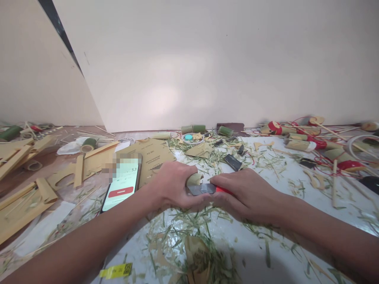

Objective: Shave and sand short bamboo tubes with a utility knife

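Observation:
A short pale green bamboo tube [194, 179] is gripped in my left hand [174, 185], whose fingers curl round its far side. My right hand [247, 193] is closed on the red handle [222, 190] of a knife. The grey blade [203, 189] lies against the near side of the tube, with my left thumb along its lower edge. Green shavings [204, 232] are scattered on the white sheet beneath both hands.
A lit phone [122, 183] leans left of my left hand, beside brown sandpaper [151, 154]. Bamboo pieces with red string [321, 144] pile up at the right. Cut yellowish strips [78, 171] lie at the left. A white wall [207, 67] stands behind.

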The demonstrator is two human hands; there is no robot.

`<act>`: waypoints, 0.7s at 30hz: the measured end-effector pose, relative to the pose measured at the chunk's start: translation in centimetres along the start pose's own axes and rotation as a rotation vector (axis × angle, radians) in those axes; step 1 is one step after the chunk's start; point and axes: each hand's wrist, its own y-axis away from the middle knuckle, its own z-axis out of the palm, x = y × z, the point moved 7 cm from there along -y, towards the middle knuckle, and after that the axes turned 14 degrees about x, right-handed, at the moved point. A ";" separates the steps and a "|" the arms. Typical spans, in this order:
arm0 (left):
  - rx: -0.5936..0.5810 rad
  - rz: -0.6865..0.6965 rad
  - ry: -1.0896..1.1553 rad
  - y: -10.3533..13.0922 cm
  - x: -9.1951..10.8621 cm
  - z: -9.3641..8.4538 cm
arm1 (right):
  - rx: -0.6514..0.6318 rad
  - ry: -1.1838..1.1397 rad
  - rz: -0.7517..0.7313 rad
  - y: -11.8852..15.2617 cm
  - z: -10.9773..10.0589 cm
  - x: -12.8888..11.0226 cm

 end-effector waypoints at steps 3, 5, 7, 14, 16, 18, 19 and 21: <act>0.014 0.026 -0.005 0.0 0.0 0.1 | -0.049 -0.036 0.001 0.1 0.0 -0.1; 0.013 0.039 -0.008 0.0 0.1 0.2 | -0.079 -0.054 -0.005 0.2 0.1 -0.1; 0.008 0.041 -0.010 0.0 0.2 0.2 | -0.081 -0.049 -0.019 0.3 0.2 0.0; 0.008 -0.017 -0.034 0.0 -0.1 0.2 | 0.057 -0.060 0.013 0.2 0.7 0.9; 0.019 -0.041 -0.062 0.0 -0.4 0.1 | 0.098 -0.060 0.037 0.2 0.8 1.3; 0.022 -0.066 -0.081 -0.1 -0.5 0.0 | 0.113 -0.051 0.046 0.2 1.0 1.4; 0.020 -0.079 -0.085 -0.1 -0.5 0.0 | 0.117 -0.045 0.049 0.2 1.0 1.5; 0.016 -0.103 -0.091 -0.2 -0.5 -0.1 | 0.127 -0.023 0.055 0.3 1.0 1.6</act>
